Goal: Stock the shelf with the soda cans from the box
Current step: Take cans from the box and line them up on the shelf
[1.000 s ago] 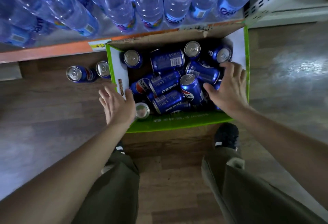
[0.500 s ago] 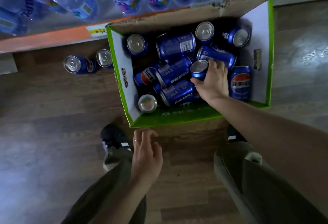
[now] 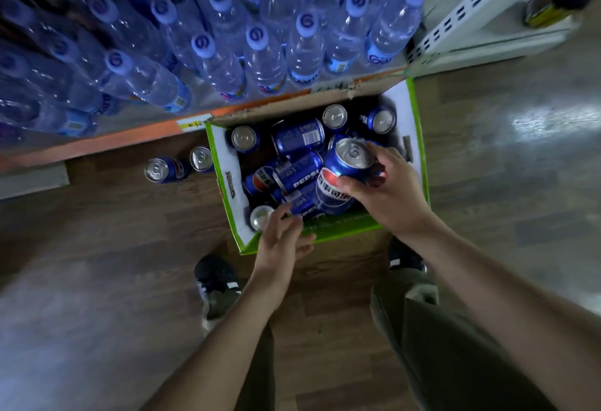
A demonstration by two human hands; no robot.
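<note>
The right hand [image 3: 387,192] had lifted one can [image 3: 344,169] clear above the box [image 3: 419,163], fingers wrapped around it; the empty left hand [image 3: 283,235], spread loose, had returned to the box's near edge. Shelving comes next.

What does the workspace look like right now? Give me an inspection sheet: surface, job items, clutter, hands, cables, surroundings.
Surface: wood-look floor, glare patch at the right.
Job's things: green cardboard box open on the floor, still holding many Pepsi cans, some upright, some lying down. Two Pepsi cans stand on the floor left of the box, under the shelf edge.
Clutter: nothing seen.
Grippers: right hand grips one lifted Pepsi can above the box; left hand reaches over the box's near rim, holding nothing.
Cables: nothing seen.
Surroundings: water bottles with blue caps fill the shelf above; white perforated shelf upright at right; the person's shoes on the floor.
</note>
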